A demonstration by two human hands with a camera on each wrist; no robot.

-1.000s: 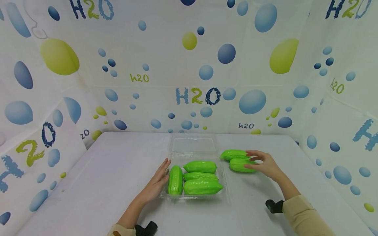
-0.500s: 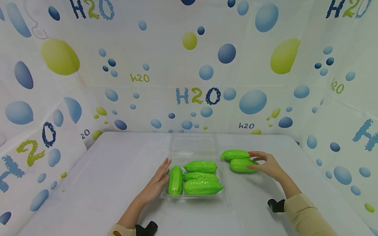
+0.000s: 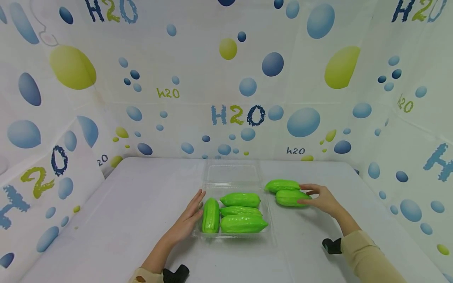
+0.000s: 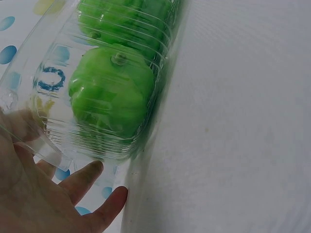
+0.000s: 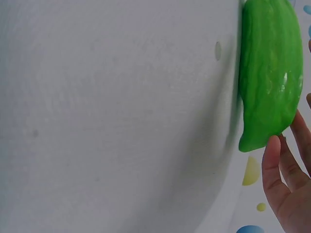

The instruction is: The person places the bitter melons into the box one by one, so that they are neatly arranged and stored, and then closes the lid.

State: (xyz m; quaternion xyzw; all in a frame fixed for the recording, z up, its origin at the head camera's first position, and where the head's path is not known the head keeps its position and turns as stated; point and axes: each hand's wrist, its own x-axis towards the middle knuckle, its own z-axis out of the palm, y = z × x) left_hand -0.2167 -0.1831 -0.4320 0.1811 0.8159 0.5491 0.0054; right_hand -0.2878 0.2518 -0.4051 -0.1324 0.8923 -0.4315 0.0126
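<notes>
A clear plastic clamshell box (image 3: 267,220) stands mid-table in the head view, holding several glossy green bitter melons (image 3: 244,224). At the box's left side is my left hand (image 3: 185,223), fingers extended along its wall; the left wrist view shows fingertips (image 4: 95,170) near the ribbed corner. Two more bitter melons lie right of the box, a far one (image 3: 282,185) and a near one (image 3: 291,198). My right hand (image 3: 323,199) is at their right ends, fingers spread and loosely bent. In the right wrist view, the thumb (image 5: 272,158) is right at a melon's tip (image 5: 255,141).
The box's clear lid (image 3: 231,173) lies folded back behind it. A white cloth (image 3: 141,204) covers the table, and a bubble-printed curtain (image 3: 191,59) rises behind and at both sides. Black wrist mounts (image 3: 332,246) stick out at the sleeves.
My right hand has shifted slightly to the right, exposing more of the two loose bitter melons. My left hand and the box stay as they were.
</notes>
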